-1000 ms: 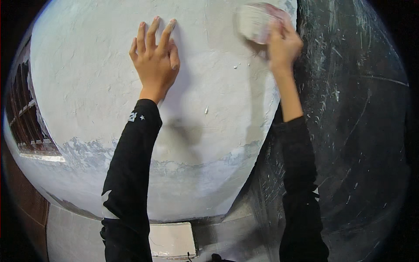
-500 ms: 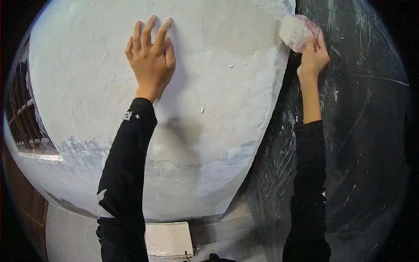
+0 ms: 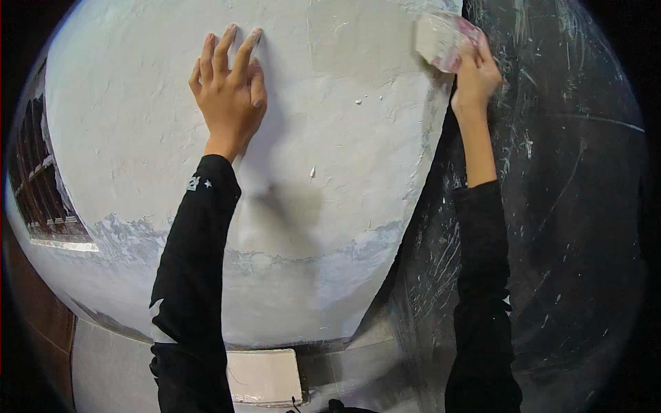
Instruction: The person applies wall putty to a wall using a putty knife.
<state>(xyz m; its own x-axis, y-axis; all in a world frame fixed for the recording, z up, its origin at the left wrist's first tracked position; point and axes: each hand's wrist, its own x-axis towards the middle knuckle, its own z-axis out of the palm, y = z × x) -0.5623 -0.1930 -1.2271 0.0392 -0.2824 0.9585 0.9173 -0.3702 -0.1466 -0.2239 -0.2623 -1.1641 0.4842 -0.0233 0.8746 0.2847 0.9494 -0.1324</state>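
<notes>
The left hand (image 3: 229, 96), fingers spread, holds nothing; the right hand (image 3: 476, 81) grips one flat pad (image 3: 435, 41) near one pale wall's (image 3: 365, 151) edge. Open wall separates them.

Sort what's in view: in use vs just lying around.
In use:
- Right hand, gripping a pale-coated tool
- Left hand, spread at the white wall

Just around:
- Barred window
- Dark, white-marked surface
- Pale rectangular object, role unclear
</notes>
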